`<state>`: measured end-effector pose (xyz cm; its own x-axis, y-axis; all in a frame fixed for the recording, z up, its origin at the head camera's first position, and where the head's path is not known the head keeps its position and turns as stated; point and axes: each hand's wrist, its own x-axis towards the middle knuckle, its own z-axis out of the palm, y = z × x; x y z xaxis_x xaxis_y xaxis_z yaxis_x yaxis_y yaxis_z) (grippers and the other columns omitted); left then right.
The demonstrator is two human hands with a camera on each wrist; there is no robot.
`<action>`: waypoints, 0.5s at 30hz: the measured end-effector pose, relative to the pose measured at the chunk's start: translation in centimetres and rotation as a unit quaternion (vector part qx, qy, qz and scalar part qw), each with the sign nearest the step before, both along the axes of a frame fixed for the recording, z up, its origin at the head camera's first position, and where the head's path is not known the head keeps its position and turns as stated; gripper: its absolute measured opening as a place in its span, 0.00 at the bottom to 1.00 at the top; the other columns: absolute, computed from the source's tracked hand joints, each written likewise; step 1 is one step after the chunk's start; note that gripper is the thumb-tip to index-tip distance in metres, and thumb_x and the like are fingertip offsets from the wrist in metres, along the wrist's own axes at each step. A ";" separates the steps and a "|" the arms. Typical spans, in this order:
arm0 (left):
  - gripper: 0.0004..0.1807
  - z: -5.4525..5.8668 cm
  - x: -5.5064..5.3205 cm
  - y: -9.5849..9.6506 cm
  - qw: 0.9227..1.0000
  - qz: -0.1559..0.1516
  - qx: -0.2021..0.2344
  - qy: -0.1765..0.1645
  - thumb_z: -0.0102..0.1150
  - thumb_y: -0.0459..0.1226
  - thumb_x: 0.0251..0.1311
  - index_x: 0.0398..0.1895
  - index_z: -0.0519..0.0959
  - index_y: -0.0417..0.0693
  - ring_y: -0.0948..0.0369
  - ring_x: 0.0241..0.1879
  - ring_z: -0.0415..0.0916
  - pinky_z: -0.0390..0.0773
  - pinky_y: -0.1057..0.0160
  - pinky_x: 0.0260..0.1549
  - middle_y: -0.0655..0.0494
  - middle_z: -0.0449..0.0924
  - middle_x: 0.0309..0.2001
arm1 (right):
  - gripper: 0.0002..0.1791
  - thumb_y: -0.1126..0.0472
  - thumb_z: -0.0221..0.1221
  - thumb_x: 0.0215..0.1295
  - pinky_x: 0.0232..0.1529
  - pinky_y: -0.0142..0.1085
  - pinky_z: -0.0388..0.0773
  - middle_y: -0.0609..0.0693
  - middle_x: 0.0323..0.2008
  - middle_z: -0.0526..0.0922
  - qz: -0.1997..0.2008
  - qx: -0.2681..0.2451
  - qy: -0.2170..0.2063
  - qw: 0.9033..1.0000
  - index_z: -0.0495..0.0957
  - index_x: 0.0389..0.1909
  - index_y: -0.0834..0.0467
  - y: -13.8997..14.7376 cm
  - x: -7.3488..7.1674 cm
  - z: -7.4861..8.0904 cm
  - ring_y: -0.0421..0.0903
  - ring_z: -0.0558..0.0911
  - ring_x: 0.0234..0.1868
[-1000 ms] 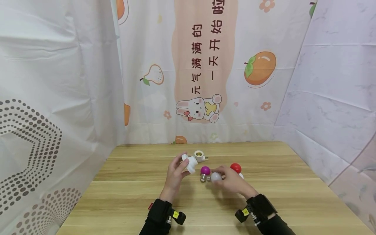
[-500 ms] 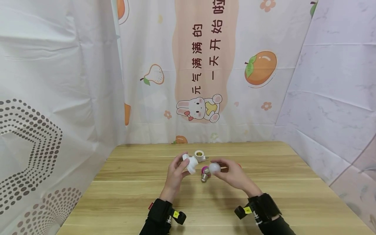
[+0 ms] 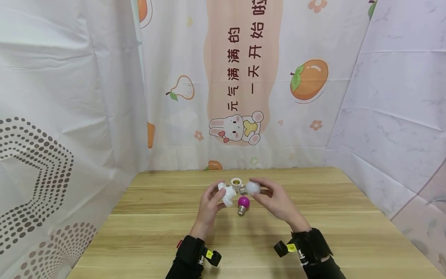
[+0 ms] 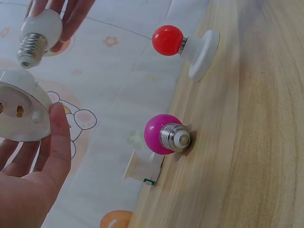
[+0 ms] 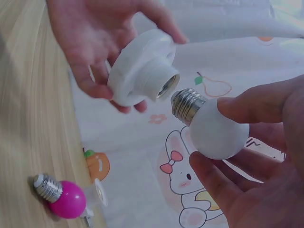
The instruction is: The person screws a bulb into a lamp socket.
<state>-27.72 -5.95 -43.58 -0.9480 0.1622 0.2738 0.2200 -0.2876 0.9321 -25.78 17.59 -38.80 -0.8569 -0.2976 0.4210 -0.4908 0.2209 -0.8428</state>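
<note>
Left hand: My left hand (image 3: 209, 203) holds the white socket (image 3: 227, 193) up off the table. My fingers and thumb curl round its wide end. It sits about where it was a second ago.

Right hand: My right hand (image 3: 275, 201) pinches the white bulb (image 3: 252, 188) between thumb and fingers. A second ago this hand was low, down by the table. Now it is up in the air and more to the left.

White bulb: Its metal screw end (image 5: 186, 105) points at the open mouth of the white socket (image 5: 142, 73). The two are very close but not touching. Half a second ago the bulb was lower and further from the socket.

Pink bulb: The pink bulb (image 3: 243, 204) lies on its side on the wooden table (image 3: 348, 217), just under my two hands. A second ago my right hand was right beside it. Now I can see all of it.

Red bulb: The red bulb (image 4: 167, 40) sits in a white holder (image 4: 202, 52) lying on the table. In the head view my right hand hides it now. A second ago it showed behind that hand.

Other socket: A small white socket (image 3: 236, 183) sits on the table behind my hands, same place as before.
</note>
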 end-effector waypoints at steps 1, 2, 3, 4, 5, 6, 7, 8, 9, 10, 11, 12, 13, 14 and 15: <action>0.27 0.0 0.0 0.0 1.000 -0.001 0.000 0.000 0.54 0.40 0.72 0.69 0.67 0.34 0.58 0.49 0.76 0.81 0.55 0.46 0.49 0.76 0.53 | 0.25 0.72 0.63 0.66 0.55 0.36 0.80 0.65 0.62 0.75 0.000 0.000 0.006 1.000 0.74 0.64 0.68 0.0 0.0 0.1 0.61 0.78 0.60; 0.27 0.0 0.0 0.0 1.000 -0.002 -0.001 0.001 0.54 0.40 0.72 0.69 0.68 0.34 0.58 0.49 0.76 0.81 0.56 0.46 0.49 0.76 0.53 | 0.25 0.72 0.63 0.66 0.55 0.37 0.79 0.65 0.62 0.75 0.001 -0.001 0.012 1.000 0.74 0.64 0.68 -0.1 0.1 0.2 0.61 0.78 0.60; 0.27 0.0 0.0 0.0 1.000 -0.004 -0.002 0.002 0.54 0.40 0.72 0.69 0.67 0.34 0.58 0.49 0.76 0.81 0.57 0.46 0.50 0.76 0.53 | 0.25 0.72 0.63 0.66 0.56 0.38 0.79 0.65 0.62 0.75 0.001 -0.001 0.017 1.000 0.75 0.64 0.68 -0.1 0.1 0.3 0.61 0.77 0.61; 0.27 0.0 0.0 0.1 1.000 -0.005 -0.003 0.003 0.54 0.40 0.72 0.69 0.68 0.35 0.58 0.49 0.76 0.81 0.57 0.45 0.50 0.76 0.52 | 0.25 0.72 0.63 0.66 0.57 0.39 0.79 0.65 0.63 0.75 0.002 -0.001 0.022 1.000 0.75 0.64 0.68 -0.2 0.2 0.4 0.60 0.77 0.61; 0.27 0.0 0.0 0.1 1.000 -0.006 -0.004 0.004 0.54 0.40 0.72 0.69 0.68 0.34 0.58 0.49 0.76 0.81 0.58 0.45 0.50 0.75 0.52 | 0.25 0.71 0.64 0.66 0.57 0.39 0.78 0.65 0.63 0.75 0.003 -0.002 0.025 1.000 0.75 0.64 0.68 -0.2 0.2 0.5 0.60 0.77 0.61; 0.27 0.0 0.0 0.1 1.000 -0.007 -0.005 0.006 0.54 0.40 0.72 0.69 0.68 0.34 0.58 0.49 0.76 0.81 0.58 0.44 0.50 0.76 0.52 | 0.25 0.71 0.64 0.66 0.58 0.39 0.78 0.65 0.63 0.75 0.004 -0.002 0.029 1.000 0.75 0.64 0.68 -0.3 0.3 0.6 0.61 0.76 0.62; 0.27 0.0 0.0 0.1 1.000 -0.007 -0.005 0.007 0.54 0.40 0.72 0.69 0.68 0.34 0.58 0.48 0.76 0.81 0.58 0.43 0.49 0.76 0.52 | 0.24 0.72 0.64 0.66 0.58 0.39 0.78 0.65 0.63 0.74 0.005 -0.003 0.030 1.000 0.75 0.64 0.68 -0.3 0.4 0.7 0.61 0.76 0.62; 0.27 0.1 0.1 0.1 1.000 -0.009 -0.006 0.008 0.53 0.40 0.72 0.68 0.68 0.34 0.58 0.48 0.76 0.81 0.58 0.43 0.49 0.76 0.52 | 0.24 0.71 0.64 0.66 0.58 0.38 0.78 0.66 0.63 0.74 0.007 -0.004 0.032 0.999 0.75 0.63 0.68 -0.4 0.5 0.7 0.61 0.77 0.61; 0.27 0.1 0.1 0.2 1.000 -0.010 -0.007 0.009 0.53 0.40 0.72 0.68 0.68 0.33 0.58 0.48 0.76 0.81 0.58 0.43 0.49 0.76 0.52 | 0.24 0.72 0.64 0.66 0.57 0.38 0.78 0.66 0.63 0.74 0.008 -0.004 0.033 0.999 0.75 0.63 0.68 -0.4 0.5 0.8 0.61 0.77 0.61; 0.28 0.1 0.1 0.2 1.000 -0.011 -0.007 0.010 0.53 0.40 0.71 0.68 0.68 0.33 0.58 0.48 0.76 0.81 0.58 0.43 0.49 0.76 0.52 | 0.24 0.72 0.64 0.66 0.57 0.37 0.78 0.65 0.63 0.74 0.009 -0.005 0.035 0.999 0.75 0.63 0.68 -0.5 0.6 0.8 0.61 0.77 0.61; 0.28 0.1 0.1 0.2 1.000 -0.012 -0.007 0.010 0.53 0.40 0.71 0.68 0.68 0.33 0.57 0.48 0.76 0.81 0.58 0.43 0.49 0.76 0.52 | 0.24 0.73 0.63 0.66 0.57 0.36 0.78 0.66 0.63 0.74 0.011 -0.006 0.035 0.999 0.75 0.63 0.69 -0.5 0.6 0.8 0.61 0.77 0.60; 0.28 0.1 0.1 0.2 1.000 -0.014 -0.007 0.010 0.53 0.40 0.71 0.68 0.68 0.33 0.57 0.48 0.76 0.81 0.58 0.43 0.49 0.76 0.52 | 0.24 0.73 0.63 0.65 0.56 0.36 0.79 0.66 0.63 0.74 0.012 -0.007 0.037 0.999 0.75 0.63 0.69 -0.5 0.5 0.8 0.61 0.77 0.60; 0.28 0.1 0.2 0.2 1.000 -0.014 -0.006 0.010 0.53 0.40 0.71 0.68 0.68 0.33 0.57 0.48 0.76 0.81 0.58 0.43 0.49 0.76 0.52 | 0.24 0.74 0.63 0.65 0.56 0.37 0.79 0.66 0.62 0.74 0.014 -0.007 0.038 0.999 0.75 0.62 0.69 -0.6 0.5 0.7 0.61 0.78 0.60; 0.28 0.1 0.2 0.2 1.000 -0.016 -0.006 0.011 0.53 0.40 0.71 0.68 0.68 0.33 0.57 0.48 0.76 0.81 0.58 0.42 0.50 0.76 0.52 | 0.24 0.74 0.63 0.65 0.56 0.37 0.79 0.66 0.62 0.75 0.015 -0.007 0.040 0.999 0.76 0.62 0.69 -0.6 0.5 0.7 0.61 0.78 0.59; 0.28 0.2 0.2 0.3 1.000 -0.017 -0.006 0.012 0.53 0.40 0.71 0.68 0.68 0.32 0.58 0.48 0.76 0.81 0.59 0.43 0.50 0.76 0.52 | 0.24 0.74 0.63 0.65 0.56 0.38 0.79 0.65 0.62 0.75 0.016 -0.006 0.041 0.999 0.76 0.62 0.69 -0.6 0.5 0.6 0.61 0.78 0.59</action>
